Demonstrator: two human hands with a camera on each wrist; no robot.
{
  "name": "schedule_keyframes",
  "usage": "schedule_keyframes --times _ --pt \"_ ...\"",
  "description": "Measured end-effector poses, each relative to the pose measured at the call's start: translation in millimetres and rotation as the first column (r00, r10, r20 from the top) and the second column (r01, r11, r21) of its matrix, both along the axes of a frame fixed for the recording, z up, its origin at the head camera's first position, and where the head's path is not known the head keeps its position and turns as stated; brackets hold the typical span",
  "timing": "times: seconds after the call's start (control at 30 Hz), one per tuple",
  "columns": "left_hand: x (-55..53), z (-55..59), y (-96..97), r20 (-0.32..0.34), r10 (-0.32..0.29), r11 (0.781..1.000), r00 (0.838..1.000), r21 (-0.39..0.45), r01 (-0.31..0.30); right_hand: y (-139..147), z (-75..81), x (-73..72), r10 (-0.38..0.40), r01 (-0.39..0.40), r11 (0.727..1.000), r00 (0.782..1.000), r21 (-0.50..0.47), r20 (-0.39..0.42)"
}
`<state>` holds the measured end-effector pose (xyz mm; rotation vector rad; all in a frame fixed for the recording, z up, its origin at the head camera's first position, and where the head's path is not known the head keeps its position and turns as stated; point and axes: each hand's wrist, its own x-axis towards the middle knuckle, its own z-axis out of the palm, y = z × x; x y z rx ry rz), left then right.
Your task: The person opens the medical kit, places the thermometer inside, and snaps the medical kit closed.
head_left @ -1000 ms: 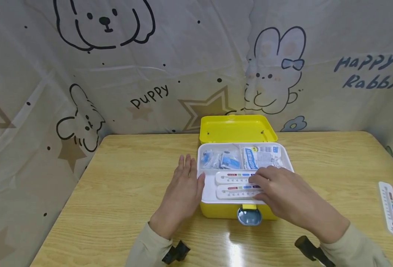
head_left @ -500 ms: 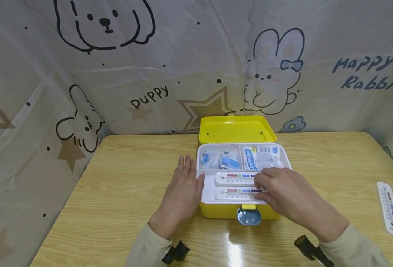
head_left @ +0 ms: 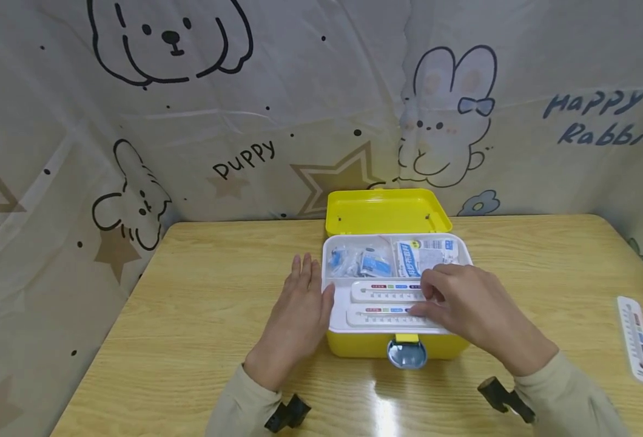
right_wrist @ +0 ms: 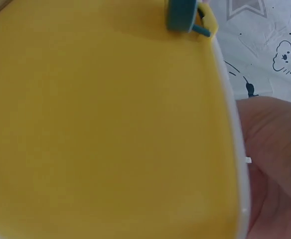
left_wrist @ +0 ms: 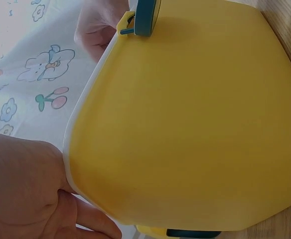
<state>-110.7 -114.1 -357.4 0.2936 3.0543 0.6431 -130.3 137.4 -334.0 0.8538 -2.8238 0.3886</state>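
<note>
A yellow first-aid box (head_left: 398, 345) with a white inner tray (head_left: 341, 306) stands on the table, its lid (head_left: 389, 212) raised. Two thermometers in flat white cases lie in the tray's front compartment, an upper one (head_left: 384, 292) and a lower one (head_left: 376, 315). My right hand (head_left: 471, 303) reaches over the tray's right side, fingers bent. Its thumb touches the lower thermometer, whose right end is hidden under the hand; whether the fingers pinch it does not show. My left hand (head_left: 296, 309) rests against the box's left side, fingers straight, thumb at the rim.
Behind the thermometers, the tray holds clear bags with blue items (head_left: 375, 264) and a white-and-blue gauze packet (head_left: 414, 256). Another cased thermometer (head_left: 638, 340) lies on the wooden table (head_left: 218, 273) at the far right. A printed curtain (head_left: 278, 109) hangs behind.
The lower thermometer has shifted slightly to the left. My right hand's thumb has moved up and left onto it, and the index finger has moved off the upper one's middle. My left hand stays put.
</note>
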Motion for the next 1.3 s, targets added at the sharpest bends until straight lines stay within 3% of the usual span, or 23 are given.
schedule_keyframes --times 0.43,0.6,0.9,1.13,1.3 --pt "0.1 -1.1 1.6 0.016 0.004 1.0 1.0 -0.007 -0.004 0.4 1.3 5.2 0.03 -0.03 1.0 0.999 -0.002 0.019" --pt "-0.3 -1.5 2.3 0.015 0.003 1.0 1.0 -0.006 -0.003 10.6 2.5 6.9 0.021 -0.023 0.997 0.999 -0.072 -0.028" --pt "-1.1 -0.7 2.9 0.027 0.002 1.0 1.0 -0.004 -0.002 58.2 -2.8 4.9 -0.119 0.08 0.978 0.972 -0.191 -0.205" --pt "-1.6 0.5 3.5 0.032 0.006 1.0 0.999 -0.021 -0.005 100.8 -14.8 0.7 -0.274 0.232 0.95 0.939 -0.207 -0.206" --pt "-0.6 2.3 3.9 0.025 0.023 0.998 0.999 -0.066 -0.021 114.1 -19.9 0.3 -0.307 0.276 0.945 0.934 -0.175 -0.183"
